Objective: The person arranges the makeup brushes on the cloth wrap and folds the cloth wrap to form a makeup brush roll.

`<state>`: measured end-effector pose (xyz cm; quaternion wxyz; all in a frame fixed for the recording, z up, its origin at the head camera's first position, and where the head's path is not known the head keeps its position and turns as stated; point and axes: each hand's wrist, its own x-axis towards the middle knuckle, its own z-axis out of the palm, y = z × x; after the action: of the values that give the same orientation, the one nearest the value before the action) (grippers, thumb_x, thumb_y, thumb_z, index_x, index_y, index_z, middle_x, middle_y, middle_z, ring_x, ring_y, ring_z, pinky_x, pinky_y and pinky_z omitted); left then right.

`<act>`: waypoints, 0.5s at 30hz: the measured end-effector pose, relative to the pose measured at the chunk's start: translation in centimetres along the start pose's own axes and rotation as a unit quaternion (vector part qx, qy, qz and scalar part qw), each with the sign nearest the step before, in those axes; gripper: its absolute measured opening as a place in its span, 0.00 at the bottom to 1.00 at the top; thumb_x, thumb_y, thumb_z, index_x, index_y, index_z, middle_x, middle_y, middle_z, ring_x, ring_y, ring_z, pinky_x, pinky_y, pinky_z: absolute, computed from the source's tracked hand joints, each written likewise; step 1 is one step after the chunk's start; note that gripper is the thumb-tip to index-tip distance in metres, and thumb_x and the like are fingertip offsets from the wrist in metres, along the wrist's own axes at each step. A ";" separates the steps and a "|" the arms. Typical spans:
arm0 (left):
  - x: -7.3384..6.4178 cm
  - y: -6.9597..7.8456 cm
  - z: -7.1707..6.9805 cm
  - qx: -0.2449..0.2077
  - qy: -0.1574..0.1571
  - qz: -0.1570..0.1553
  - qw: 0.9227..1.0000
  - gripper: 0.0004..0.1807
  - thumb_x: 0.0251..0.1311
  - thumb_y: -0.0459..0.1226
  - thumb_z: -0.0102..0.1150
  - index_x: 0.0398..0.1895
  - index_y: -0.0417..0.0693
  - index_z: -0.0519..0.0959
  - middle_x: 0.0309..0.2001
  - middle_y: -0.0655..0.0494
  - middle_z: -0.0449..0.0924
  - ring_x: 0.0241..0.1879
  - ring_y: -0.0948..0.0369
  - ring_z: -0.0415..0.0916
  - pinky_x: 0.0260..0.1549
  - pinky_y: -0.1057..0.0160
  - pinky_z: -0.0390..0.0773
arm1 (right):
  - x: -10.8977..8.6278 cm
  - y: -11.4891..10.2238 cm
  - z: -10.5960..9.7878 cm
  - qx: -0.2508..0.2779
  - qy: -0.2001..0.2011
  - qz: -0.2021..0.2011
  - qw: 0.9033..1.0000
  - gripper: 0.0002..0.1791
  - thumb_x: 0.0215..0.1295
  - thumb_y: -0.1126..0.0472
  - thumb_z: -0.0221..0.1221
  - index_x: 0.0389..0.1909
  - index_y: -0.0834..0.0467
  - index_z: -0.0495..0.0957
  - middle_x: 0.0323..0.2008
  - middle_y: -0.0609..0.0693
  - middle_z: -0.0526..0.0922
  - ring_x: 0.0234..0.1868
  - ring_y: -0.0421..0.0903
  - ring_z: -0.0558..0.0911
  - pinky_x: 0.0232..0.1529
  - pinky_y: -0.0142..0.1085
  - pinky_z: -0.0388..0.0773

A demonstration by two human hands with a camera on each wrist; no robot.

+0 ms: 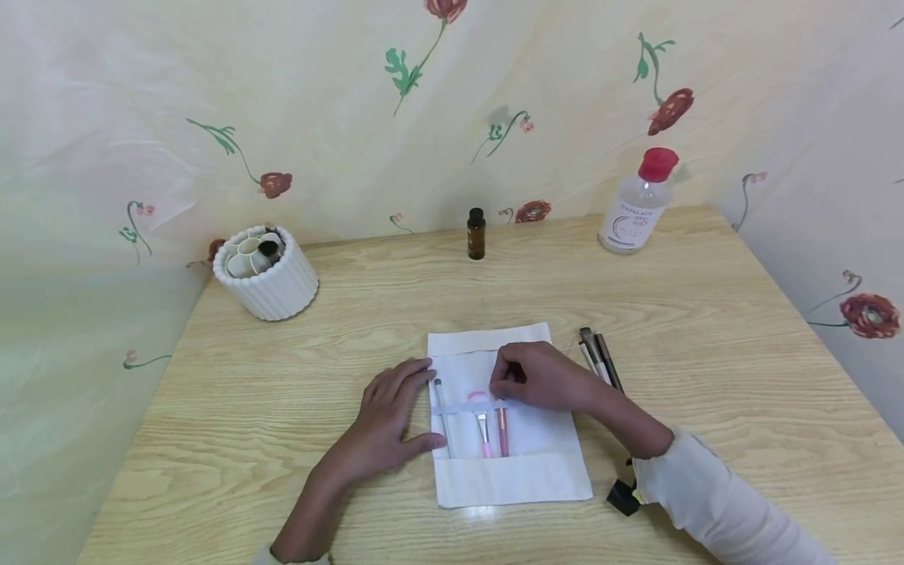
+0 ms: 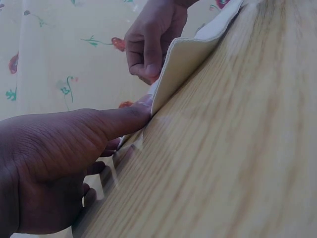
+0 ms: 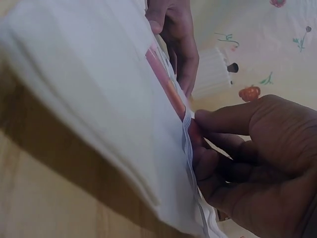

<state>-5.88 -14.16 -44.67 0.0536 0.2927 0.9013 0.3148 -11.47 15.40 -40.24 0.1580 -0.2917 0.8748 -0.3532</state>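
Right hand: our right hand (image 1: 540, 377) curls its fingers over the top of the peach-coloured brush (image 1: 502, 430), pinching it at the elastic strap (image 1: 459, 408).
Left hand: our left hand (image 1: 384, 420) lies flat with straight fingers on the left edge of the white cloth roll (image 1: 515, 479), pressing it to the table (image 1: 212, 439); it grips nothing.
Brush: we see it upright in the roll, under the strap, its lower end tucked in the bottom pocket.
Neighbours in the roll: a pink-handled brush (image 1: 483, 433) sits just beside it on the left, and a thin grey tool (image 1: 442, 416) lies near our left fingertips.
Loose brushes: a few dark ones (image 1: 600, 357) lie on the table just right of the roll.
Back of table: a ribbed white holder (image 1: 271, 278), a small brown bottle (image 1: 476, 234) and a clear red-capped bottle (image 1: 639, 205).
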 end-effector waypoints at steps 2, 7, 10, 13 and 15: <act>0.0 0.0 0.0 0.000 0.000 0.001 1.000 0.50 0.59 0.60 0.65 0.77 0.46 0.56 0.79 0.54 0.47 0.77 0.55 0.42 0.72 0.43 0.38 | -0.3 0.0 0.0 -0.007 -0.014 -0.009 1.000 0.06 0.65 0.60 0.68 0.31 0.46 0.81 0.27 0.37 0.78 0.29 0.37 0.75 0.31 0.32 0.75; 0.0 0.0 0.1 -0.002 0.006 0.007 1.000 0.49 0.60 0.59 0.65 0.77 0.46 0.56 0.78 0.53 0.47 0.77 0.53 0.43 0.71 0.41 0.38 | -0.9 -0.2 -0.7 -0.018 -0.011 -0.019 1.000 0.02 0.70 0.58 0.64 0.36 0.47 0.83 0.30 0.37 0.80 0.30 0.37 0.76 0.32 0.33 0.75; 0.1 0.0 0.1 -0.008 0.007 0.008 1.000 0.49 0.61 0.59 0.65 0.77 0.46 0.56 0.78 0.52 0.47 0.77 0.53 0.43 0.70 0.40 0.38 | -1.4 -0.1 -1.9 -0.040 0.036 0.003 0.999 0.03 0.72 0.58 0.61 0.41 0.50 0.83 0.33 0.38 0.82 0.33 0.37 0.78 0.32 0.34 0.77; 0.1 0.1 0.2 -0.011 0.001 0.004 1.000 0.49 0.60 0.59 0.65 0.77 0.46 0.56 0.79 0.53 0.46 0.77 0.54 0.43 0.71 0.41 0.36 | -2.1 0.3 -3.8 -0.068 0.087 0.045 0.993 0.05 0.73 0.59 0.60 0.43 0.53 0.83 0.34 0.42 0.82 0.34 0.39 0.79 0.32 0.36 0.79; 0.1 0.1 0.1 -0.011 -0.002 0.001 1.000 0.50 0.60 0.59 0.65 0.77 0.46 0.56 0.79 0.53 0.46 0.77 0.54 0.42 0.71 0.42 0.36 | -2.8 0.8 -5.3 -0.084 0.111 0.079 0.987 0.06 0.73 0.59 0.59 0.44 0.55 0.82 0.34 0.45 0.82 0.33 0.42 0.78 0.31 0.37 0.78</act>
<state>-5.87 -13.98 -44.72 0.0584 0.2934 0.8975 0.3241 -12.18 20.37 -36.93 0.0625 -0.1932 0.9337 -0.2948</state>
